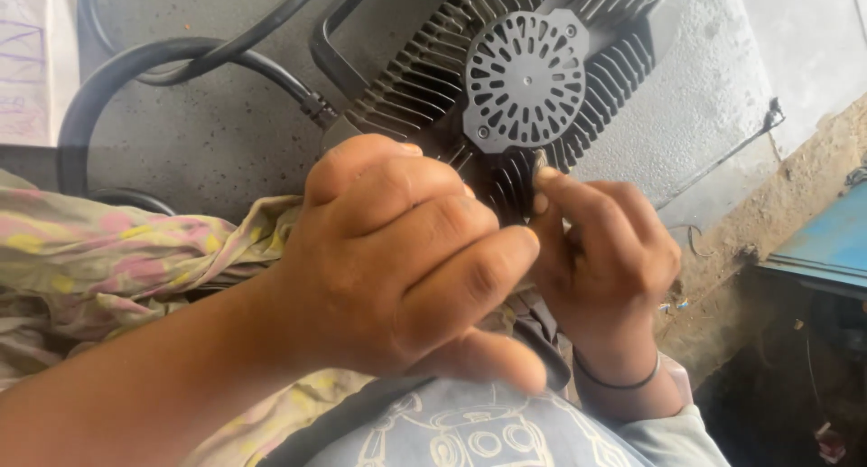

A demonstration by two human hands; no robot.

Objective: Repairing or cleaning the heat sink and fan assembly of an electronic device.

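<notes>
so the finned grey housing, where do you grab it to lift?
Probably the black bar handle at the upper-left end of the finned housing, approached from the left. It stands clear of the body, whereas the fins are thin and the round fan grille is slotted. Both hands, left and right, crowd the lower edge.

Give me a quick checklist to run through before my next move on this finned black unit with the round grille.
1. Left hand steadying the finned black metal unit: ok, it rests against the fins.
2. Right hand pinching a small metallic piece: ok, held at the fingertips.
3. Piece meeting the round slotted black grille: cannot tell, it sits just below the rim.
4. Thick black cables away from the hands: ok.
5. Flowered cloth off the fins: ok.
</notes>
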